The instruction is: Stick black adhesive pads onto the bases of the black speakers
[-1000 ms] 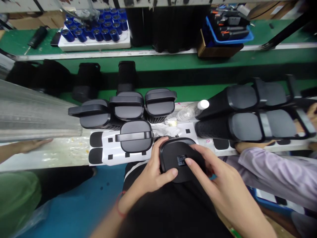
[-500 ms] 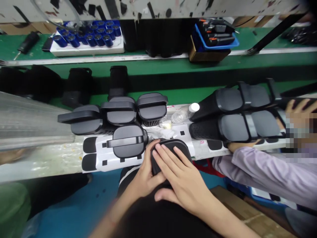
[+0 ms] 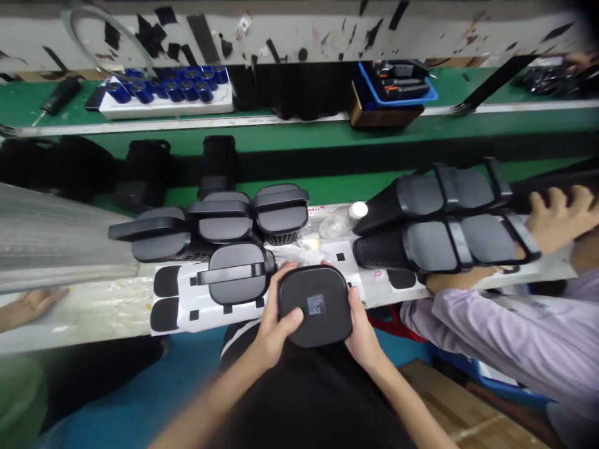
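Between my hands is a black device (image 3: pixel 322 327), its flat rounded-square face turned up with a small printed label (image 3: pixel 316 305) in the middle. My left hand (image 3: pixel 275 321) grips its left edge, the thumb lying on the face beside the label. Round the right edge curls my right hand (image 3: pixel 362 330), its fingers partly hidden behind the device. Just left of it, a black device with a grey top and a handle (image 3: pixel 238 291) stands on the white sheet (image 3: pixel 206 317). Similar handled devices (image 3: pixel 224 227) stand in a row behind that one.
More handled devices (image 3: pixel 433 243) stand to the right, near a co-worker's hand (image 3: pixel 561 218) and lilac sleeve (image 3: pixel 496 330). A clear bottle (image 3: pixel 337 222) with a white cap stands behind my hands. Another person's hand (image 3: pixel 35 305) rests at left. Blue cylinders (image 3: pixel 173 91) fill a shelf tray.
My right hand has moved from lying flat across the device's face to its right edge. The label now shows. My left thumb has come onto the face.
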`<state>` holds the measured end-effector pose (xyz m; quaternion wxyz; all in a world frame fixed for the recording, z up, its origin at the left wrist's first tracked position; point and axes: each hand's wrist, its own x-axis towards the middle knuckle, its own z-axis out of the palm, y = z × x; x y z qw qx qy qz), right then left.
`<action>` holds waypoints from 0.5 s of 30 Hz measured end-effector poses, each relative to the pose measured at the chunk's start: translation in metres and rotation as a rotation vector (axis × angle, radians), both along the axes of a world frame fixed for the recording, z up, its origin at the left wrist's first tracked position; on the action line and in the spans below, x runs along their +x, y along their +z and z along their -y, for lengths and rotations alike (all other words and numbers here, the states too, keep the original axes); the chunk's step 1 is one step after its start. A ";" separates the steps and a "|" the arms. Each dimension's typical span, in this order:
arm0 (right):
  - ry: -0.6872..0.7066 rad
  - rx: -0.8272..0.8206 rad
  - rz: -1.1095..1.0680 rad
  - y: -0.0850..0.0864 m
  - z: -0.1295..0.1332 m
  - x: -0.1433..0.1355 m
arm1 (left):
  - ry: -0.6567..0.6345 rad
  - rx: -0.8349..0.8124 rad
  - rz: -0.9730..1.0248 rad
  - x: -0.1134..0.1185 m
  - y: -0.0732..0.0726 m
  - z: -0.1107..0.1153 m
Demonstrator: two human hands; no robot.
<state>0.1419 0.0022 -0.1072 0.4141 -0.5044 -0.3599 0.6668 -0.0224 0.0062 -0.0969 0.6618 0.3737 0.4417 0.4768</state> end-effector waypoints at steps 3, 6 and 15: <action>-0.061 -0.021 -0.001 0.015 0.001 -0.006 | 0.056 0.005 -0.001 0.008 0.009 -0.004; -0.052 -0.018 -0.077 0.043 0.008 -0.001 | 0.080 0.064 0.033 0.015 0.034 -0.005; -0.058 0.356 0.604 0.082 0.005 0.042 | 0.104 0.592 -0.185 0.026 0.086 -0.006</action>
